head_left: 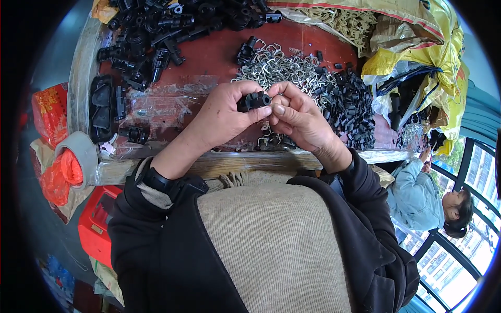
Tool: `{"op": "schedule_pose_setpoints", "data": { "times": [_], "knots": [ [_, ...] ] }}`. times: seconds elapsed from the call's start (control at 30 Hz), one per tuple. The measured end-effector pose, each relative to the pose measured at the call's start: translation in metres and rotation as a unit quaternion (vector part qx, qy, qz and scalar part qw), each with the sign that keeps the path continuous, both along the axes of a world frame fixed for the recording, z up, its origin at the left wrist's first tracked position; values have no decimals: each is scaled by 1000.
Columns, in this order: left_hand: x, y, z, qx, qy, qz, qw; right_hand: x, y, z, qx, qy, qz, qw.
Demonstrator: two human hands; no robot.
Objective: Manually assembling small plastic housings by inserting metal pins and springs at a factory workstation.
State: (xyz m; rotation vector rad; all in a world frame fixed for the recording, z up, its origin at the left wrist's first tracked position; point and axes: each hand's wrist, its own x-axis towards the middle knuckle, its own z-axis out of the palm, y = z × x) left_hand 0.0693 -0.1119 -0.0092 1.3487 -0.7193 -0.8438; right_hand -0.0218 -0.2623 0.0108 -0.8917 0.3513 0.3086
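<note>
In front of my chest, above the near part of the table, my left hand (225, 113) grips a short black plastic fitting (254, 100) between thumb and fingers. Its round, hollow end points right. My right hand (307, 121) is beside that end, thumb and fingertips pinched together; whatever lies between them is too small or hidden to make out. Just beyond both hands spreads a heap of bent metal clips (276, 67). A pile of small black plastic pieces (348, 104) lies to the right of the clips.
Many black fittings (156, 31) are heaped at the far left of the red tabletop (209, 65). A yellow sack (389, 65) and tan pieces (339, 23) sit far right. A tape roll (78, 151) stands by the left edge. Another person (417, 195) sits at right.
</note>
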Motion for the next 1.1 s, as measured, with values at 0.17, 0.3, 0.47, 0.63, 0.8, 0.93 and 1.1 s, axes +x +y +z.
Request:
{"op": "schedule_pose_setpoints", "data": {
  "times": [0.17,0.3,0.47,0.63,0.8,0.93,1.1],
  "knots": [
    [0,-1,-1,-11,98,2,995,2,5,2,-18,-9,-20,1000],
    [0,0,6,-20,281,-3,959,0,2,0,-155,-71,-3,985],
    [1,1,-1,-6,274,9,962,-1,3,4,-386,-127,39,913],
    [3,2,-3,-5,342,-5,940,2,4,4,-570,-224,45,789],
    [4,2,-4,18,370,-31,928,3,4,2,-637,-293,37,712],
    [7,3,-5,-14,409,-63,910,2,0,2,-625,-269,32,732],
    [5,1,-3,-104,526,-63,842,2,-3,6,-625,-259,27,736]
  ]
}}
